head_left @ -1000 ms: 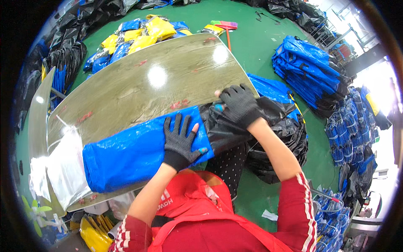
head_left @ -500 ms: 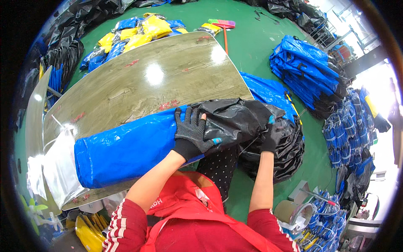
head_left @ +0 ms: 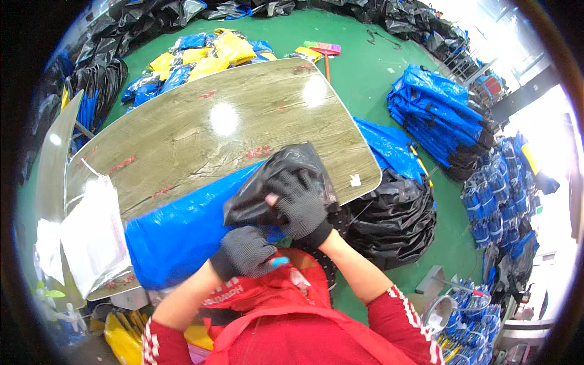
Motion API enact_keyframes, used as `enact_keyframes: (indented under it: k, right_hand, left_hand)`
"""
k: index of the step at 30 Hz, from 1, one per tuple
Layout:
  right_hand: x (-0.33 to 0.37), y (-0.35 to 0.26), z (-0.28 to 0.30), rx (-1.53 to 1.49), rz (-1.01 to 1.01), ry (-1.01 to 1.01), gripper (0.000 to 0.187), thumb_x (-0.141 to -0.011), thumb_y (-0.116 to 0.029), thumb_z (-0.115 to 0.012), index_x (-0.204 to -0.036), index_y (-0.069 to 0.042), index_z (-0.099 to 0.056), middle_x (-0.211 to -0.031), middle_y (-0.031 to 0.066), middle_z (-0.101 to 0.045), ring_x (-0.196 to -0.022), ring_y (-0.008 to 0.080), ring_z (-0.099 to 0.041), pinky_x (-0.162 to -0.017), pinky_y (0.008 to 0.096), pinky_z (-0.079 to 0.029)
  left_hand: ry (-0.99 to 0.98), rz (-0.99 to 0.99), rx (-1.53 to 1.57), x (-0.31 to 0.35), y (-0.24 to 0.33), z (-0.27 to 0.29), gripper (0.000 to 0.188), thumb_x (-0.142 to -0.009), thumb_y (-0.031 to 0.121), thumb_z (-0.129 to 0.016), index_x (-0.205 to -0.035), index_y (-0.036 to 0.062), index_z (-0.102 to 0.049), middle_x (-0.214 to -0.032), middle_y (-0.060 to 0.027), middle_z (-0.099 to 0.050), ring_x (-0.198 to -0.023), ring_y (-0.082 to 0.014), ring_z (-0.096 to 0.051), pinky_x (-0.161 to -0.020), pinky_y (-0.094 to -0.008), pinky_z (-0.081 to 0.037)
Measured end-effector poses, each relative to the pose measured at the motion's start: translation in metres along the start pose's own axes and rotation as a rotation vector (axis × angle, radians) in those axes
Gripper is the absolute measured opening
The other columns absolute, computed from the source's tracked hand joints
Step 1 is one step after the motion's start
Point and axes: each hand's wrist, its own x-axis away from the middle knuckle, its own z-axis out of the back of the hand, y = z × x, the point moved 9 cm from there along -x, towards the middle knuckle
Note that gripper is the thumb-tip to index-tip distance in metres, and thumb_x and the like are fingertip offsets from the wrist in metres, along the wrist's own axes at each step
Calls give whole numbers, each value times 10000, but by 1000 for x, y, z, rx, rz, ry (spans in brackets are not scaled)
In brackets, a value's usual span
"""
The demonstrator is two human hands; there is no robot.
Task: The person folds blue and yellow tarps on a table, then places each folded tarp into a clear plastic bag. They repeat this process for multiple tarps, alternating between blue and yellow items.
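Note:
A long plastic sheet, blue (head_left: 182, 222) on its left part and black (head_left: 255, 191) at its right end, lies folded along the near side of a wood-patterned table. The black end is doubled back over the blue. My right hand (head_left: 299, 205), in a dark dotted work glove, rests on top of the black fold with its fingers apart; some are slightly blurred. At the sheet's near edge, close to my red apron, my left hand (head_left: 246, 250) has its fingers curled in, its thumb with a blue tip showing. What its fingers grip is partly hidden.
White plastic bags (head_left: 97, 237) hang over the left end of the table (head_left: 182, 131). Blue and yellow packets (head_left: 213, 55) are piled beyond it, beside a broom (head_left: 326, 52). Black sheeting (head_left: 392, 222) bunches right of the table; a blue-black stack (head_left: 438, 115) stands farther right.
The black end, earlier stretched off to the right, is now folded back left over the blue. My right hand moved left with it; my left hand drew nearer and curled.

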Motion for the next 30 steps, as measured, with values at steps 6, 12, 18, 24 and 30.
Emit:
enact_keyframes:
  k: [6,12,18,24,30]
  right_hand:
    - [0,22,-42,-629,-482,-362,495,-743,-347,-723,-1096,-17,-618,-1228,210,-547,-1155,378,-528,-988,473,-417]
    - [-13,94,-55,402,-475,-236,720,-848,-501,-570,-1338,8,-431,-1348,245,-452,-1295,425,-364,-1109,520,-207]
    - [-20,-5,-123,267,-170,-385,862,-817,-588,-534,-1440,-24,-344,-1325,290,-474,-1326,447,-351,-1111,654,-52]
    - [-33,-27,-144,378,-337,-501,699,-862,-572,-480,-1448,-200,-394,-1384,308,-421,-1331,497,-313,-1041,746,31]
    - [-25,-53,-175,171,-126,-334,518,-858,-472,-537,-1349,-306,-526,-1444,250,-382,-1352,496,-277,-1055,737,-6]
  left_hand:
    - [389,289,-276,48,-74,3,670,-863,364,-575,-1412,33,-379,-1430,-216,-414,-1373,-422,-305,-1134,-635,-55]
    - [473,301,-306,40,-104,-37,697,-871,462,-542,-1427,78,-370,-1482,-162,-358,-1385,-412,-267,-1116,-660,-12]
    - [427,446,-223,114,-105,9,832,-793,530,-632,-1431,64,-369,-1478,-199,-340,-1384,-412,-266,-1154,-568,-70]
    - [1018,1285,24,337,-170,-33,1012,-759,362,-768,-1489,-20,-178,-1475,-266,-315,-1362,-377,-335,-1129,-432,-266]
    - [1203,1057,1118,358,-139,-96,697,-843,315,-732,-1395,50,-400,-1304,-126,-536,-1099,-263,-559,-955,-416,-460]
